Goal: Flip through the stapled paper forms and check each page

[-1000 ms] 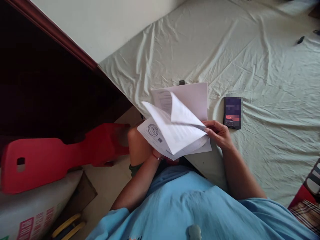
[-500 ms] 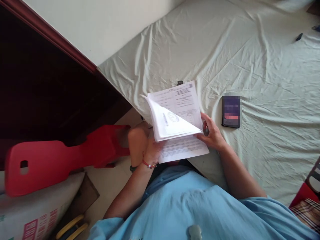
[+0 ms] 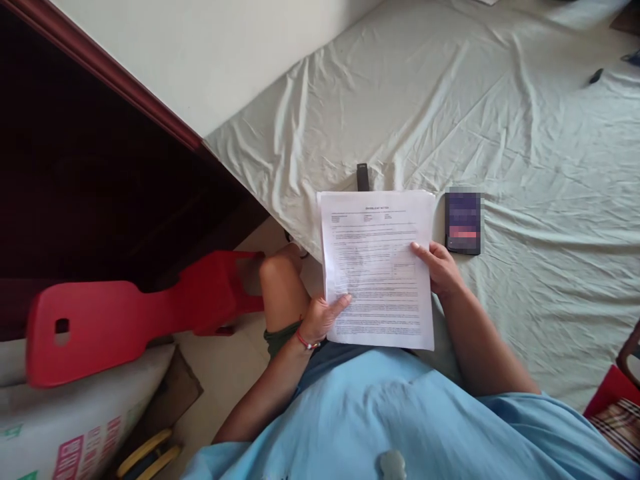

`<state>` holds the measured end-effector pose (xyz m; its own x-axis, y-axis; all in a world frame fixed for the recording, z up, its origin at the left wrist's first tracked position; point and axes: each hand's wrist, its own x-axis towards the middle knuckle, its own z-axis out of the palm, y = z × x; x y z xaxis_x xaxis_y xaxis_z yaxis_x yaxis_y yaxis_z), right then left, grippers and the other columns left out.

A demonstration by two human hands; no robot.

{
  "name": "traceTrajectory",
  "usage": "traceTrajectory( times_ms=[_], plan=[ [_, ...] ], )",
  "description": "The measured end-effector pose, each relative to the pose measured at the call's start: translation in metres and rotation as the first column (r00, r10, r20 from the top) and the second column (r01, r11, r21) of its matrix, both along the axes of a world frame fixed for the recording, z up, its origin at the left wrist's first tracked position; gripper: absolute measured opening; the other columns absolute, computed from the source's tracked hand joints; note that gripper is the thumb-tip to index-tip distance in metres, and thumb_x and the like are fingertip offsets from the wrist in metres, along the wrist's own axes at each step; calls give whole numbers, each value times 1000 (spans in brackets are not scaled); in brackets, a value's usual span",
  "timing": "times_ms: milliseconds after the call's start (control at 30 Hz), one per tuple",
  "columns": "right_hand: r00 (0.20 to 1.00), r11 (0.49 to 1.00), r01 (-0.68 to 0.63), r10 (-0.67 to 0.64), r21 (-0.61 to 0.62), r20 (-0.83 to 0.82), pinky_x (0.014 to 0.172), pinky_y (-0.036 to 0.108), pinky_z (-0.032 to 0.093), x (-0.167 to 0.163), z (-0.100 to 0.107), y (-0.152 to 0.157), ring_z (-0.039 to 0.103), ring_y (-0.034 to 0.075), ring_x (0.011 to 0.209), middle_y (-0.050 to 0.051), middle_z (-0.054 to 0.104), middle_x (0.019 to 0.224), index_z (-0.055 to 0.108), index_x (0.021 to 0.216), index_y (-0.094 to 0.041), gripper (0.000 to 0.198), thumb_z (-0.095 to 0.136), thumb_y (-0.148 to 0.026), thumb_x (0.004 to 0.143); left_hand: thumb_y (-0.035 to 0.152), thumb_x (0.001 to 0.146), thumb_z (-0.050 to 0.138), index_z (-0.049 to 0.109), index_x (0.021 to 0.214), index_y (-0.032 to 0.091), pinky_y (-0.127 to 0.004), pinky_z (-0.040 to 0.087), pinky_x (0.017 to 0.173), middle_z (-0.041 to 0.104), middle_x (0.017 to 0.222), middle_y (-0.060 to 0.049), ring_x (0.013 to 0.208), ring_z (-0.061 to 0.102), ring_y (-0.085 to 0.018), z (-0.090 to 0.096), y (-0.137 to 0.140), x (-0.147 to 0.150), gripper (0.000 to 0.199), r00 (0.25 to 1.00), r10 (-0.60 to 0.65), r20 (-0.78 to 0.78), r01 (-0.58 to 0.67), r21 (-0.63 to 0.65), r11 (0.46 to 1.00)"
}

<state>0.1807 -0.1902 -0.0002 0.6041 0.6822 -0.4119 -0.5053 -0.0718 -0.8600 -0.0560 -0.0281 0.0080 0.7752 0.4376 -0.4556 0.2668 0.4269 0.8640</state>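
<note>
A stack of printed paper sheets (image 3: pixel 377 267) lies squared up above my lap, its top page covered in small print with a heading. My left hand (image 3: pixel 324 317) grips its lower left edge, thumb on top of the page and fingers hidden beneath. On the right edge, my right hand (image 3: pixel 440 265) holds the stack the same way, with its thumb over the print. Just past the top edge, a dark narrow object (image 3: pixel 363 177) pokes out on the sheet. To the right of my right hand lies a phone (image 3: pixel 463 223) with its screen lit and blurred.
A wrinkled pale bedsheet (image 3: pixel 540 280) spreads ahead and to the right. On the left stand a red plastic chair (image 3: pixel 90 327) and a white printed sack (image 3: pixel 90 420). Dark wooden furniture (image 3: pixel 100 173) and a white wall (image 3: pixel 200 53) border the bed.
The pages that were lifted and folded over now lie flat in one stack. My right hand has moved up its right edge, and my left thumb now rests on top.
</note>
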Motion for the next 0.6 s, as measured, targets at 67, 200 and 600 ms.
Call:
traceTrajectory(
  times_ms=[67, 200, 600],
  plan=[
    [995, 999, -32, 32, 0, -96, 64, 42, 65, 0, 3, -2, 76, 27, 72, 7, 79, 84, 75, 96, -21, 50, 86, -65, 73, 49, 84, 81, 81, 111, 16, -44, 56, 106, 79, 118, -13, 110, 75, -29, -4, 1, 0, 42, 999, -43, -2, 43, 20, 999],
    [993, 999, -33, 33, 3, -118, 68, 44, 67, 1, 3, -3, 78, 28, 75, 7, 80, 86, 76, 92, -21, 48, 88, -63, 71, 55, 85, 79, 80, 111, 15, -44, 57, 102, 80, 113, -12, 107, 76, -30, -3, 13, 6, 47, 997, -73, -32, 75, 49, 996],
    [983, 993, -109, 101, -43, -156, 70, 38, 63, -15, 6, 7, 74, 24, 72, 8, 78, 83, 75, 91, -18, 47, 85, -61, 74, 60, 72, 89, 78, 108, 12, -46, 57, 101, 81, 103, -13, 110, 74, -34, 17, 26, 42, 61, 982, 187, -15, -187, -116, 975]
  ],
)
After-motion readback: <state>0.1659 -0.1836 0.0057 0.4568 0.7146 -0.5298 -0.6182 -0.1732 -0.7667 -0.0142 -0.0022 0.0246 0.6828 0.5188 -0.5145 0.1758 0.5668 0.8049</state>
